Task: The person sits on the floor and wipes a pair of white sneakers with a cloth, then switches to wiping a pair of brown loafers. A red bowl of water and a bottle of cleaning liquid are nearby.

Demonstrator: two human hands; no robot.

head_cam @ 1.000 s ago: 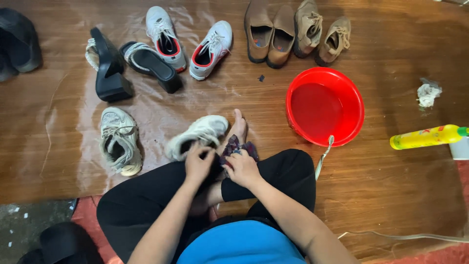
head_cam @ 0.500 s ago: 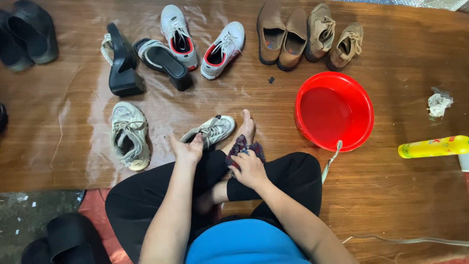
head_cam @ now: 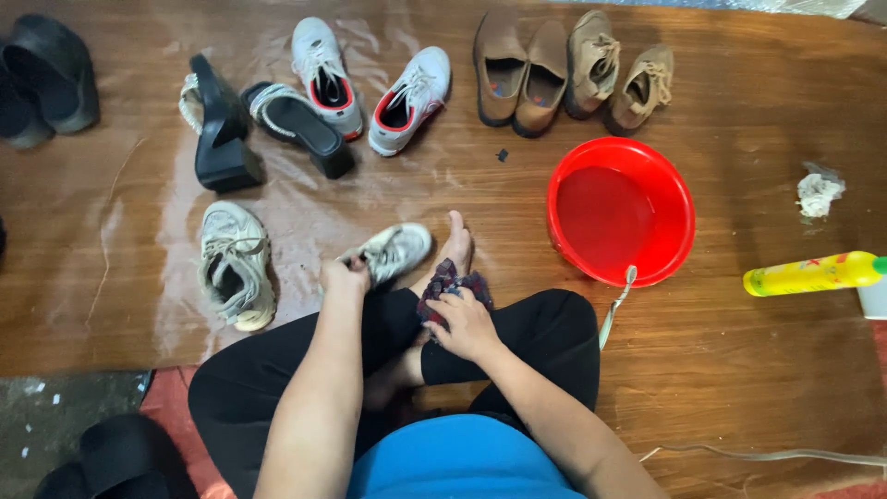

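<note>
- The person sits cross-legged on the wooden floor [head_cam: 758,388], one bare foot [head_cam: 455,248] sticking out in front.
- The left hand [head_cam: 344,277] is closed on the heel of a gray-white sneaker [head_cam: 393,251] — the fingers curl around its back edge. The shoe lies on the floor just in front of the knees, toe pointing away and to the right.
- The right hand [head_cam: 467,323] is bunched around a dark checked rag [head_cam: 450,280], which rests against the bare foot, just right of the sneaker.
- The other gray-white sneaker [head_cam: 236,263] lies to the left, well apart from the hands.
- A red bowl [head_cam: 619,211] sits to the right, near the knee, with a brush handle [head_cam: 616,305] leaning on its rim.
- Farther right lie a yellow bottle [head_cam: 813,273] on its side and a crumpled white wad [head_cam: 818,192].
- Along the far side — black heeled sandals [head_cam: 259,125], white and red sneakers [head_cam: 370,83], brown loafers [head_cam: 519,74], tan lace-up shoes [head_cam: 617,74].
</note>
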